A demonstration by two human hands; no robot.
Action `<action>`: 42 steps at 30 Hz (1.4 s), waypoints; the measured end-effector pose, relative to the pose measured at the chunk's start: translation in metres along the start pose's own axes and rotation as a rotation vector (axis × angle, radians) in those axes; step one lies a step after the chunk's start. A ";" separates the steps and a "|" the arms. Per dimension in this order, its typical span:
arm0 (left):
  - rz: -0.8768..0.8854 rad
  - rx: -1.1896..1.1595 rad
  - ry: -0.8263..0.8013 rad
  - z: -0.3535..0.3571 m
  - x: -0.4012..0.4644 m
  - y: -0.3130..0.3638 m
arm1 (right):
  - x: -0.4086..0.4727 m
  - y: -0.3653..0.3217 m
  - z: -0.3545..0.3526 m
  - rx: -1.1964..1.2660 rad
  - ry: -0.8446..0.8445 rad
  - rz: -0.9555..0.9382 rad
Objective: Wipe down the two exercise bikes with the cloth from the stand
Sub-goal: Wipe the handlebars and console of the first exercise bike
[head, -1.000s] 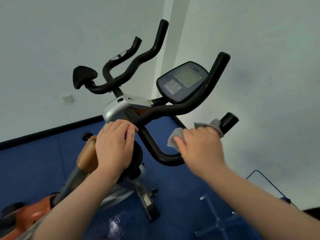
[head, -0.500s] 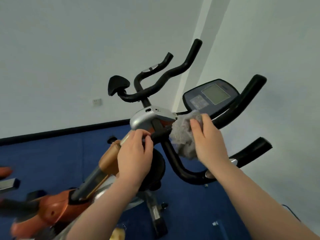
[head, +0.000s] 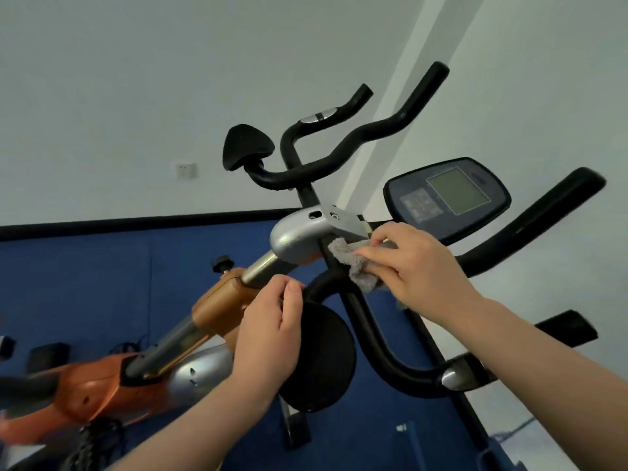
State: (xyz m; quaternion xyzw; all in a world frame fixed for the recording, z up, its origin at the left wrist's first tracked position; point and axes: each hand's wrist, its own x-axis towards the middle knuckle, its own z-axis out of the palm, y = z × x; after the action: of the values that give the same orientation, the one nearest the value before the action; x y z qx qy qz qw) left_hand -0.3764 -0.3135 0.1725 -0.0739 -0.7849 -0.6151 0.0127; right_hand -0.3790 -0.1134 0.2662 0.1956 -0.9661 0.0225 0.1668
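Observation:
An orange and silver exercise bike [head: 102, 385] fills the view, with black handlebars [head: 384, 355] and a dark console [head: 448, 198]. My right hand [head: 418, 266] grips a grey cloth [head: 353, 263] and presses it on the black bar just below the silver handlebar bracket [head: 299, 239]. My left hand [head: 272, 331] curls round the black bar near the orange stem clamp [head: 221, 304], in front of a round black pad [head: 323, 358]. No second bike shows.
A black elbow pad [head: 246, 146] and the far handlebar ends rise toward the white walls. A wall socket [head: 186, 170] sits at the left. The floor [head: 85, 283] is blue with a black skirting. A blue frame part [head: 489, 460] lies low right.
My right hand carried the cloth from the near right handlebar grip up to the centre under the silver bracket. My left hand slid slightly lower on the bar. The view shifted left.

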 end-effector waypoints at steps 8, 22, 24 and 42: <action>0.038 0.007 -0.052 -0.004 0.001 -0.002 | 0.005 -0.031 0.008 0.070 -0.148 -0.099; 0.022 0.091 -0.080 -0.009 0.003 0.004 | -0.008 -0.007 -0.009 -0.103 -0.124 -0.054; 0.092 0.177 -0.136 -0.010 0.008 0.014 | -0.014 0.006 -0.024 -0.154 -0.062 0.088; 0.428 0.428 -0.421 0.042 0.062 0.071 | -0.043 0.024 -0.067 -0.295 0.241 0.680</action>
State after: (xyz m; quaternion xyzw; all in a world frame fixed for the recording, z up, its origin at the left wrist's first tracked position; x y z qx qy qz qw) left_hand -0.4257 -0.2498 0.2381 -0.3568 -0.8481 -0.3918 -0.0056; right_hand -0.3301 -0.0677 0.3152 -0.1659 -0.9422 -0.0401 0.2883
